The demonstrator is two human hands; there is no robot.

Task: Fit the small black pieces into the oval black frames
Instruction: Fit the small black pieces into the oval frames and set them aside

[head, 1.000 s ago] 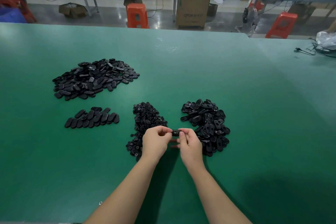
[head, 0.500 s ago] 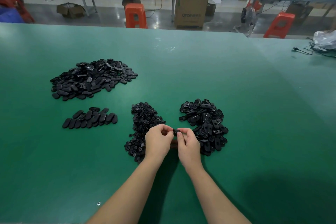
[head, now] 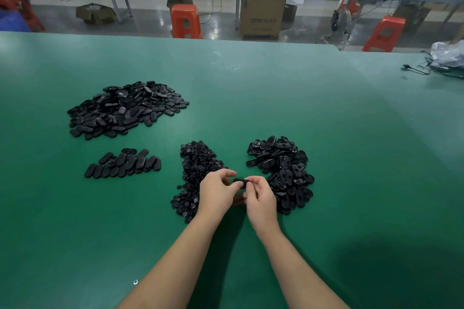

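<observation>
Both hands meet over the bench (head: 326, 133), and between them sits one black frame (head: 239, 181), pinched at its left end by the curled fingers of the left hand (head: 218, 193) and at its right end by the thumb and fingers of the right hand (head: 259, 199). Each grip is closed on that frame, which lies with its long axis running left to right, level between the fingertips; whether a small piece is already seated in it cannot be told, as the fingers cover most of it. Just beyond and below the left hand lies the heap of small pieces (head: 195, 170), so that hand is nearer the next piece. Just right of the right hand lies the heap of empty frames (head: 281, 165), within its easy reach. Well off to the left a short row (head: 123, 164) and a larger pile (head: 125, 108) of oval parts rest apart from the grip, probably finished work.
</observation>
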